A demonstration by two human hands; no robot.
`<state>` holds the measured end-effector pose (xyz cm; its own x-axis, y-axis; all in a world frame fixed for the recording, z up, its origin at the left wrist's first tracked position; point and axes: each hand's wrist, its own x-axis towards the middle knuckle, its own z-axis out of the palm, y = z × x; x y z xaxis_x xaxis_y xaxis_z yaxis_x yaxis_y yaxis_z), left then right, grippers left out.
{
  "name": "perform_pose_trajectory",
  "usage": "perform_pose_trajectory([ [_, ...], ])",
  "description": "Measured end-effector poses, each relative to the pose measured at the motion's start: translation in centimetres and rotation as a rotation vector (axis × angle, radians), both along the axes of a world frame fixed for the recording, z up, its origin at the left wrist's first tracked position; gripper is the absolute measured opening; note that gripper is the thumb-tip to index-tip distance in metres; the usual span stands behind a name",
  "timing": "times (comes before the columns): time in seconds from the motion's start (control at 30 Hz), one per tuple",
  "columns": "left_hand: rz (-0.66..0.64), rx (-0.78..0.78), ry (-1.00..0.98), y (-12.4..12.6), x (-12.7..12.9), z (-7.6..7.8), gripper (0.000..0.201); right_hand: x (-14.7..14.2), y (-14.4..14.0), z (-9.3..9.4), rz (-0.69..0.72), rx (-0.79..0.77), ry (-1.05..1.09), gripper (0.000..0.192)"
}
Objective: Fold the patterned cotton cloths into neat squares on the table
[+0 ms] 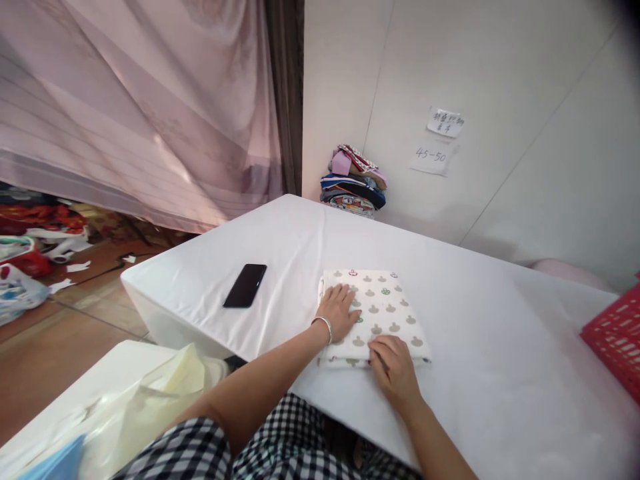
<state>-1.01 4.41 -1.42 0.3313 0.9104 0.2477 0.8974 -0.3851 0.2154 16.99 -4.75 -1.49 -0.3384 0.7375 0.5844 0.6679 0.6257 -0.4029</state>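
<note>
Farthest left on my feed, a pale plastic bag (135, 413) lies loose beside the left forearm; a sleeve brushing it could drag it along. Next comes the black phone (246, 285), lying flat on the white worktop (500, 320). It sits apart from the cloth, so I would worry about it only if the worktop's wrinkled cover were pulled.

The left hand (339, 312) presses on the left part of the folded cloth (380, 313), palm down, its fingers laid out flat and the thumb apart from them. If that palm pushes sideways, I expect the upper layer to slide over those beneath and the edges to go out of line. The bracelet (324, 327) at that wrist could snag the weave. Behind, the stack of folded clothes (353, 180) stands unevenly by the wall; a knock might topple it.

The cloth lies near the worktop's front edge, between me and the wall. At its near side the right hand (395, 367) has its fingers curled on the fold; I cannot tell whether they pinch it. Pulling one layer alone would skew the fold. Far right, the red basket (617, 337) is well clear of both hands.
</note>
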Motion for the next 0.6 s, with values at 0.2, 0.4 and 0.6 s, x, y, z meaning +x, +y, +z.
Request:
perform_pose_trajectory([
  [0.2, 0.014, 0.009, -0.021, -0.2, -0.1, 0.6, 0.051, 1.0, 3.3, 2.4, -0.108, 0.056, -0.050, 0.022],
  [0.4, 0.010, -0.002, -0.033, -0.3, -0.2, 0.6, 0.050, 2.2, 9.4, 2.2, -0.365, -0.207, -0.421, 0.044],
  [0.6, 0.009, -0.023, -0.102, 1.1, -1.0, 1.4, 0.039, 1.8, 10.0, 0.9, -0.393, -0.419, -0.549, 0.053],
])
